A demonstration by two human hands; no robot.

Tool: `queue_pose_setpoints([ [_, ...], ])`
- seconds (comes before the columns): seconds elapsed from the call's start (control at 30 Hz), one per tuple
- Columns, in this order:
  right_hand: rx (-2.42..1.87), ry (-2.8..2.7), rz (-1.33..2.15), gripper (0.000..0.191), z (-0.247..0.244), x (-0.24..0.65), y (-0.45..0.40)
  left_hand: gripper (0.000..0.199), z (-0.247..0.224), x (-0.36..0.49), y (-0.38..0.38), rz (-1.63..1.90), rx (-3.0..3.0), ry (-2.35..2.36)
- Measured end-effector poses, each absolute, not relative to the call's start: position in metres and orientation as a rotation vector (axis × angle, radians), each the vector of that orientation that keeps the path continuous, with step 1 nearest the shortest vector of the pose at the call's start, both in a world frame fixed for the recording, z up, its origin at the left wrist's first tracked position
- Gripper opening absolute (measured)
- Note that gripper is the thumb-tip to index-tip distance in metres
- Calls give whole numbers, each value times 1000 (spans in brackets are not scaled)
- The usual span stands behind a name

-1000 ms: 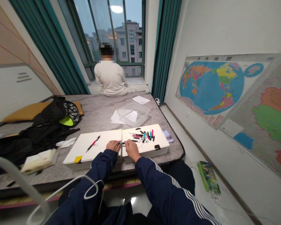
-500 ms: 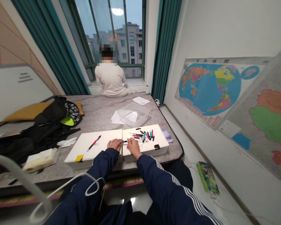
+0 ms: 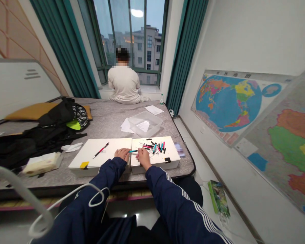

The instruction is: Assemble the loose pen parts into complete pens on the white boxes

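Observation:
A teal and black pen lies level between my two hands, above the seam of two white boxes. My left hand is closed on its left end. The fingertips of my right hand are pinched at its right end; any small part between them is too small to make out. Just beyond my right hand, a pile of pen parts, black, red and teal, is spread on the right white box. A red and black pen rests on the left white box.
Behind the boxes stand a clear plastic bin and papers. A tissue pack and black bag lie left. A white cable loops over my left sleeve. Someone in white sits at the window, back turned.
The pen between my hands now shows a teal section where mostly black showed before. My fingers have shifted slightly around it. The whole view has turned a little.

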State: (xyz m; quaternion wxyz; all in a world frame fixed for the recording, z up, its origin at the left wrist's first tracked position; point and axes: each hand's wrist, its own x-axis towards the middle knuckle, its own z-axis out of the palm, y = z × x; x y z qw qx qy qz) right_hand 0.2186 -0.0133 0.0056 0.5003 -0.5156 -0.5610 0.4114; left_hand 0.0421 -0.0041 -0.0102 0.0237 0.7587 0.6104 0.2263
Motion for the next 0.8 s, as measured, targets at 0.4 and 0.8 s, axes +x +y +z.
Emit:
queue_pose_setpoints([
  [0.4, -1280, -1411, 963, 29, 3, 218, -12, 25, -19, 48, -1, 834, 2207, 2012],
  [0.8, -1391, -1518, 836, 31, -6, 216, -7, 22, -19, 41, 2, 1071, 2233, 1986],
])
